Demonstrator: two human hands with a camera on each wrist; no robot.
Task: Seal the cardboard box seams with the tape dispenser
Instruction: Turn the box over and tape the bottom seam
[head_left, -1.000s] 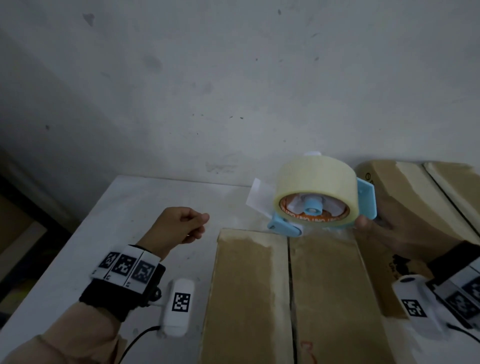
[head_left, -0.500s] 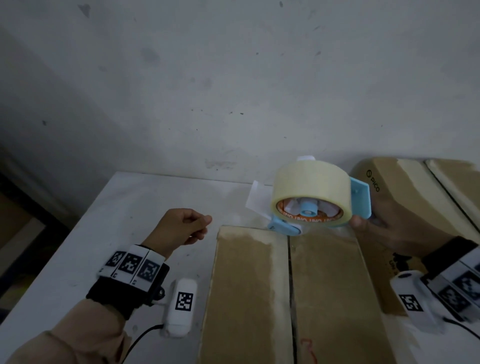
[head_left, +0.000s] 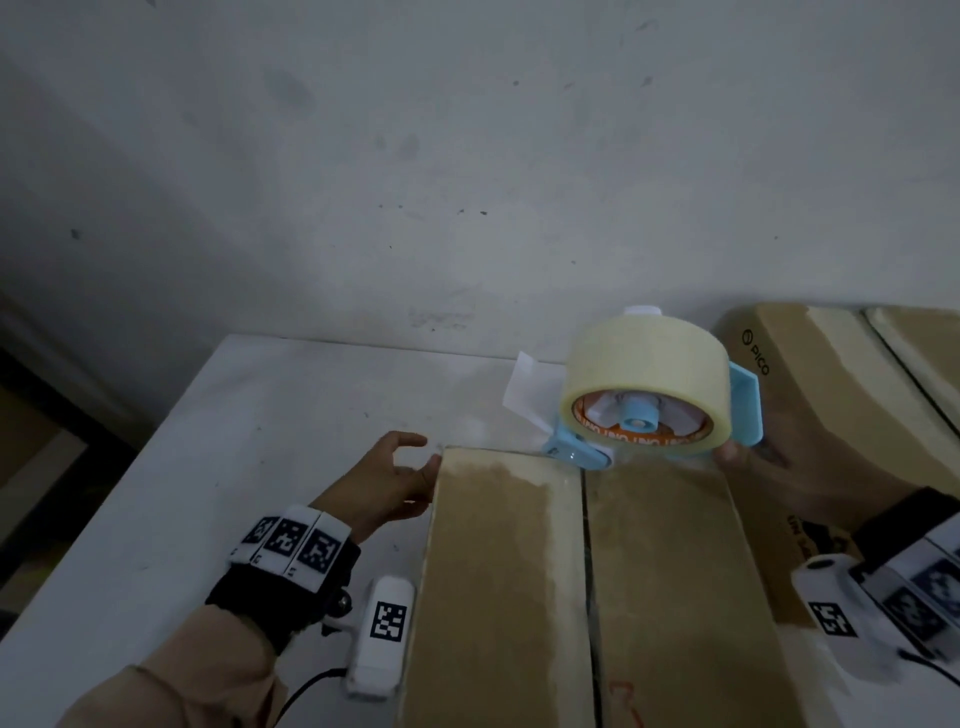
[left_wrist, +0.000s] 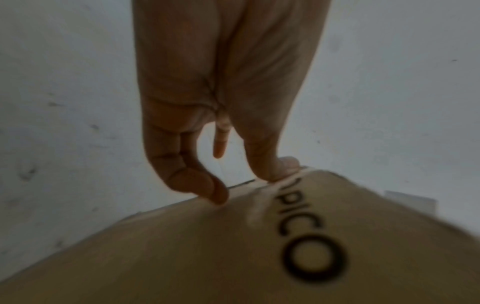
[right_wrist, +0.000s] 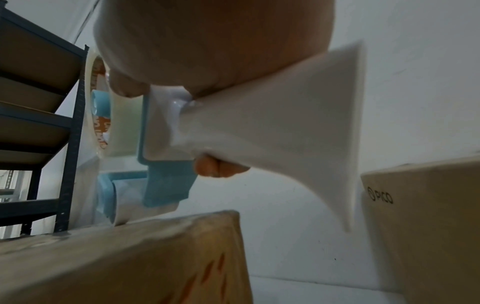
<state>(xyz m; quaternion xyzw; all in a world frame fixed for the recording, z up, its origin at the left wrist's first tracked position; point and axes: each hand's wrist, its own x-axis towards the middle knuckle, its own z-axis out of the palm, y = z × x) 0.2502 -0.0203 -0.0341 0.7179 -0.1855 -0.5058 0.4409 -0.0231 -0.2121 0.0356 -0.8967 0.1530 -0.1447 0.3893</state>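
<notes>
A cardboard box (head_left: 509, 571) lies in front of me, its centre seam (head_left: 586, 545) running away from me. The blue tape dispenser (head_left: 644, 395), carrying a cream tape roll, sits with its front roller on the far end of that seam. My right hand (head_left: 769, 467) grips the dispenser's white handle (right_wrist: 272, 123) from the right. My left hand (head_left: 423, 462) is at the box's far left corner, with its fingertips (left_wrist: 215, 191) touching the edge of the box (left_wrist: 233, 257), which has "PICO" printed on its side.
A second taped cardboard box (head_left: 831, 395) stands at the right against the wall. A white paper slip (head_left: 530, 387) lies on the white table (head_left: 208, 493) behind the dispenser. A dark metal shelf rack (right_wrist: 39, 102) stands beyond the table.
My left hand has uncurled from a loose fist and moved right to touch the box's far left corner. The dispenser has stayed at the far end of the seam.
</notes>
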